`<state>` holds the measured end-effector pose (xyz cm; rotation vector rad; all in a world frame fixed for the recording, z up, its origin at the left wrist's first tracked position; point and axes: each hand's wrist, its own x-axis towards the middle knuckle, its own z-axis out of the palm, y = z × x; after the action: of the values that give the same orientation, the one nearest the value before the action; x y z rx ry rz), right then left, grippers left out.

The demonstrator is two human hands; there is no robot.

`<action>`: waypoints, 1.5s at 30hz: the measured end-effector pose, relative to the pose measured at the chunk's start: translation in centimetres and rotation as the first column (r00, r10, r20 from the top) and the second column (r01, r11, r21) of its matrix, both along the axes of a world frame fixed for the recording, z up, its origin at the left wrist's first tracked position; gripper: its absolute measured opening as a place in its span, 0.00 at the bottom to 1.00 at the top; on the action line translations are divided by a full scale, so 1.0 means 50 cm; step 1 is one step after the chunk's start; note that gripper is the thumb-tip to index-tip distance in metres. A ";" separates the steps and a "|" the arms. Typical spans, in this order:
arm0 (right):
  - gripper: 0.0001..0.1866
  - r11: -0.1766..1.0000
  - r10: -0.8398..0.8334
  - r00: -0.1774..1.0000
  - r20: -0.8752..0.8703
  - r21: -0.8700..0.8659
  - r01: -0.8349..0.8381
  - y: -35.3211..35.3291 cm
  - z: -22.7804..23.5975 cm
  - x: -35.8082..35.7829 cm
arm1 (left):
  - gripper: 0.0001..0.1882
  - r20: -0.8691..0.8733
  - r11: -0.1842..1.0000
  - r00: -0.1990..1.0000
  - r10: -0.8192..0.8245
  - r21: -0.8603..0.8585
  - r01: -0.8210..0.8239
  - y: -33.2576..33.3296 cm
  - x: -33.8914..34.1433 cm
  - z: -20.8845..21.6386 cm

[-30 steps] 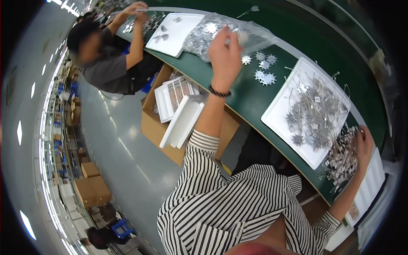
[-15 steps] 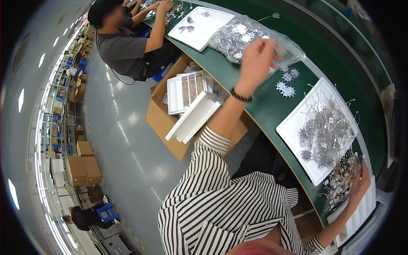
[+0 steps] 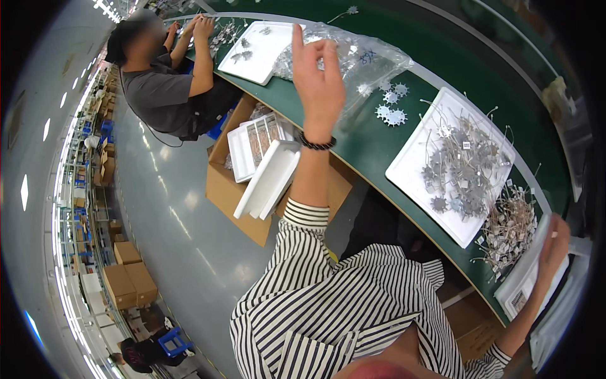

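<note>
My left hand [image 3: 319, 82] is raised over the clear plastic bag [image 3: 347, 54] of silvery star-shaped metal plates. Its index finger points up and the others are partly bent; I see nothing in it. Beside the bag lie several loose star-shaped plates [image 3: 391, 114]. A white tray [image 3: 404, 174] holds a heap of star-shaped plates with thin wires [image 3: 467, 164]. Close by is a tangled pile of wire leads with small pale ends [image 3: 511, 221]. My right hand [image 3: 553, 249] is over the edge of another white tray [image 3: 514, 297], fingers bent together around something small and pale.
A co-worker [image 3: 164, 82] sits farther along the green table [image 3: 360, 142], by a white tray [image 3: 252, 69] with a few plates. Below the table edge, an open cardboard box [image 3: 218, 189] holds white trays [image 3: 268, 177]. A lone wired plate [image 3: 351, 11] lies at the back.
My left hand has swung left across the bag, and its index finger has straightened. My right hand has left the pile of wire leads for the white tray's edge. The view has shifted.
</note>
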<state>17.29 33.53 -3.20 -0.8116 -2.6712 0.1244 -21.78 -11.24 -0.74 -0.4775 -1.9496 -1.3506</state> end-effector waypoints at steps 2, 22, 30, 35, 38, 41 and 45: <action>0.16 0.999 -0.004 0.985 -0.175 -0.054 -0.006 -0.008 0.073 0.018 | 0.10 0.086 0.994 0.991 -0.104 0.051 0.100 -0.006 -0.015 0.009; 0.07 0.442 0.115 0.886 -0.449 -0.776 -0.451 -0.478 0.112 -0.275 | 0.12 0.395 0.633 0.527 -0.753 0.655 0.413 0.183 0.273 -0.008; 0.09 -0.102 -0.028 0.925 -0.379 -0.919 -0.380 -0.458 0.087 -0.290 | 0.12 0.373 0.646 0.562 -0.738 0.633 0.428 0.170 0.273 -0.021; 0.10 -0.275 -0.061 0.919 -0.390 -0.878 -0.391 -0.461 0.091 -0.307 | 0.12 0.341 0.636 0.578 -0.741 0.633 0.442 0.152 0.268 -0.017; 0.10 -0.353 -0.086 0.926 -0.368 -0.858 -0.374 -0.455 0.084 -0.310 | 0.12 0.343 0.632 0.575 -0.743 0.642 0.434 0.157 0.272 -0.018; 0.10 -0.429 -0.106 0.932 -0.347 -0.829 -0.358 -0.454 0.076 -0.309 | 0.12 0.342 0.629 0.575 -0.743 0.650 0.427 0.159 0.278 -0.017; 0.11 -0.517 -0.121 0.936 -0.329 -0.785 -0.343 -0.462 0.066 -0.308 | 0.12 0.337 0.633 0.590 -0.733 0.656 0.411 0.154 0.282 -0.017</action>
<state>1.88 10.41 0.11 -0.5428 -1.3505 2.8829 -7.69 -3.54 -1.59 -0.5158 -1.7831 -2.6676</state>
